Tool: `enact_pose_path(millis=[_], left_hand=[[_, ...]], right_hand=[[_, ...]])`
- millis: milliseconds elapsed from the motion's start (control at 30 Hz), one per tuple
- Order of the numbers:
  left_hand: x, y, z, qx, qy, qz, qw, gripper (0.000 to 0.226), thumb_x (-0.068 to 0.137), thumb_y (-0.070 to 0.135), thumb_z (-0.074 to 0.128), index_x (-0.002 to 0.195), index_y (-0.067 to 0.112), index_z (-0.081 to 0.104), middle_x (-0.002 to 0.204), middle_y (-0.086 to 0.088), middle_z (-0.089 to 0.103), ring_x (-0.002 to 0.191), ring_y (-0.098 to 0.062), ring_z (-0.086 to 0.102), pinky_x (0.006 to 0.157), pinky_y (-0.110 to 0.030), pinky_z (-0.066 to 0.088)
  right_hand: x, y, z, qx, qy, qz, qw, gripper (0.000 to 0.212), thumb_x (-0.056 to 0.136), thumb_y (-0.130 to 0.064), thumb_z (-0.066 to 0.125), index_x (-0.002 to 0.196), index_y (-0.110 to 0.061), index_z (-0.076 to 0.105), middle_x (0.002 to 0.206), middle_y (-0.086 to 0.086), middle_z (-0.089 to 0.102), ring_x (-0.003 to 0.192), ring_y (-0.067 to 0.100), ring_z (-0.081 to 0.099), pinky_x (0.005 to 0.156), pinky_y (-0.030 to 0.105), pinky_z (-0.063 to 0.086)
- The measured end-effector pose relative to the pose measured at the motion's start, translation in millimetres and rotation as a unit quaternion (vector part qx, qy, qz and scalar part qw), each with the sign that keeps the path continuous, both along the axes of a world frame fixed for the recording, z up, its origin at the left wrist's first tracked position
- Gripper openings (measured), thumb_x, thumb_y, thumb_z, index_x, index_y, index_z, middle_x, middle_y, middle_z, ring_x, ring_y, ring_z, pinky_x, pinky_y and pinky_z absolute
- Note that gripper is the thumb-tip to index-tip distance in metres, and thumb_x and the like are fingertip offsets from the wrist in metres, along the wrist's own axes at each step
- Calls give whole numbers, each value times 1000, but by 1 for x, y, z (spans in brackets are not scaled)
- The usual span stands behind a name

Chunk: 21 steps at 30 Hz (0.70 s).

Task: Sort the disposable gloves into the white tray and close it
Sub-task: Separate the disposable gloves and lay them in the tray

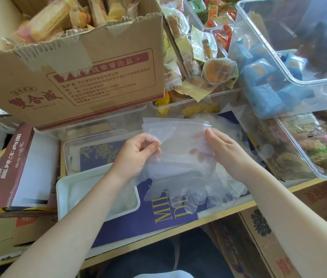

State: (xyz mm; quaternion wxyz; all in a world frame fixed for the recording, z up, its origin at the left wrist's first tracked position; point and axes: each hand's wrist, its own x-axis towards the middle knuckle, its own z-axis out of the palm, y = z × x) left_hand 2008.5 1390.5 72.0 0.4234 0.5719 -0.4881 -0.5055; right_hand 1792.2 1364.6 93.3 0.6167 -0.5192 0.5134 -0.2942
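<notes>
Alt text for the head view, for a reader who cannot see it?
Both hands, left hand and right hand, hold up a stack of clear disposable gloves over a blue box. The white tray sits open at lower left, among snack-filled bins.

The gloves (180,157) veil the right hand's (226,151) fingers (196,151).

Single head-worn view, steeply downward, close over the cluttered table (214,214).
</notes>
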Motion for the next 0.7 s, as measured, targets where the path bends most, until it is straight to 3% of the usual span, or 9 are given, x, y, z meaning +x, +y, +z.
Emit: enact_pose_path(millis=[100, 167, 300, 400, 467, 533, 567, 633, 700], left_hand=[[0, -2, -1, 0, -4, -10, 1000, 18, 92, 7, 55, 79, 17, 60, 62, 10, 64, 63, -5, 58, 72, -21, 45], [0, -3, 1, -5, 10, -14, 1000, 16, 91, 7, 55, 79, 16, 60, 62, 10, 64, 62, -3, 58, 71, -16, 45], [5, -6, 3, -20, 18, -31, 999, 15, 91, 8, 54, 78, 14, 60, 61, 11, 64, 62, -2, 57, 70, -12, 44], [8, -5, 5, -27, -8, -60, 998, 15, 91, 9, 54, 79, 15, 60, 62, 13, 64, 63, -1, 57, 70, -12, 44], [6, -4, 6, -31, -16, -68, 997, 13, 92, 10, 54, 82, 15, 61, 63, 12, 64, 64, -1, 57, 70, -12, 44], [2, -2, 7, -33, -7, -71, 997, 10, 91, 13, 54, 84, 16, 61, 65, 12, 65, 66, 0, 59, 72, -11, 44], [0, -2, 7, -34, -4, -71, 997, 9, 90, 17, 54, 85, 18, 61, 66, 12, 66, 68, 0, 60, 73, -11, 44], [-3, 0, 6, -37, -9, -65, 997, 8, 89, 22, 53, 85, 21, 61, 68, 16, 67, 72, 2, 61, 76, -12, 43], [-5, 0, 5, -39, -7, -54, 998, 13, 92, 19, 53, 82, 21, 60, 68, 15, 67, 71, 1, 59, 75, -16, 42]], right_hand=[[2, -4, -2, -1, 18, -26, 1000, 43, 101, -37, 26, 109, -19, 64, 93, -4, 71, 87, 15, 62, 84, 30, 45], [3, -6, -4, 9, 40, -50, 998, 43, 101, -41, 26, 112, -18, 61, 105, -8, 62, 102, 8, 55, 92, 25, 39], [1, -9, -3, 25, -1, -91, 996, 47, 101, -42, 28, 93, -16, 66, 88, -5, 71, 84, 8, 64, 77, 17, 46], [1, -11, -2, 33, -2, -109, 993, 51, 98, -50, 30, 108, -16, 66, 108, 13, 69, 96, 26, 63, 88, 35, 45], [4, -11, 0, 3, -8, -99, 995, 49, 99, -46, 27, 101, -16, 67, 89, 8, 71, 86, 20, 64, 83, 31, 46], [9, -9, 3, -35, 4, -106, 994, 45, 101, -38, 25, 91, -19, 64, 63, -7, 65, 62, 4, 59, 63, 16, 45], [12, -8, 4, -46, 4, -113, 993, 43, 101, -37, 25, 90, -20, 63, 60, -7, 63, 58, 4, 58, 59, 16, 44], [19, -6, 3, -47, -18, -129, 990, 43, 101, -39, 24, 90, -22, 62, 72, 6, 65, 69, 15, 62, 66, 25, 46], [21, -4, 2, -27, -42, -138, 989, 43, 99, -42, 24, 91, -23, 61, 76, 7, 68, 72, 20, 63, 67, 27, 48]])
